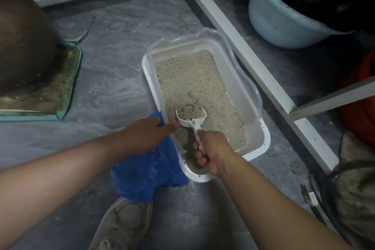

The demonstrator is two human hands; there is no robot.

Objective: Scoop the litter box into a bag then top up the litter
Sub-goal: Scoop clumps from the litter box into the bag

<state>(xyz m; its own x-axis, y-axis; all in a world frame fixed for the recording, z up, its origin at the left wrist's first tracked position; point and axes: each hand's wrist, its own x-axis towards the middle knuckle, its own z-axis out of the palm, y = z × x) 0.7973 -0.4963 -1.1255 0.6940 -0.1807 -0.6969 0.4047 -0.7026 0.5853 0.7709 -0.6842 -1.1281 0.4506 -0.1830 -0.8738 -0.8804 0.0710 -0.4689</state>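
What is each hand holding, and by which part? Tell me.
The right hand grips the white scoop by its handle's lower end. The left hand holds the blue bag at its top edge, beside the litter box.

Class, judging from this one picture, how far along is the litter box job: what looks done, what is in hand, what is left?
Done: the blue bag lies ready beside the litter box. In hand: the right hand grips the scoop, loaded with a clump, while the left hand holds the bag. Left: emptying the scoop into it, then topping up litter.
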